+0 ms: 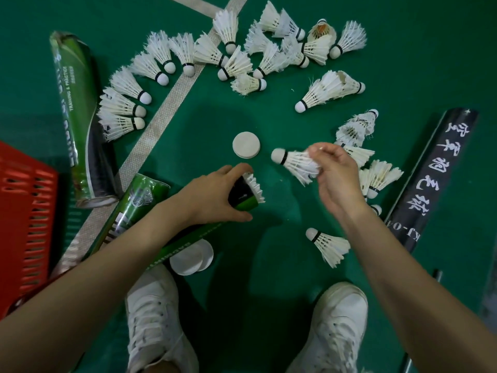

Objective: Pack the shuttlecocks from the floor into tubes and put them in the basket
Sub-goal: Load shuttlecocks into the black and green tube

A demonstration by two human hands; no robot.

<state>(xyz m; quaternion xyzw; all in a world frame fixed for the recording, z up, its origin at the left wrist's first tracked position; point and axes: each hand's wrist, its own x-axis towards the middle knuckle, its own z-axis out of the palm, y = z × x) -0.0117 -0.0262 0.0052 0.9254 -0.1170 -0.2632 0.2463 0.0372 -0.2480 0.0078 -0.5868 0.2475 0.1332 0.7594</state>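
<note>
The left hand (217,196) grips the open end of a green tube (139,210) lying on the floor (269,265), with a packed shuttlecock (255,188) sticking out of its mouth. The right hand (334,179) pinches a shuttlecock (294,164) by its feathers near that mouth, cork pointing left. Loose shuttlecocks (234,63) lie in an arc beyond a white cap (246,145); the red basket (24,211) sits far left, and a black tube (433,179) lies on the right.
</note>
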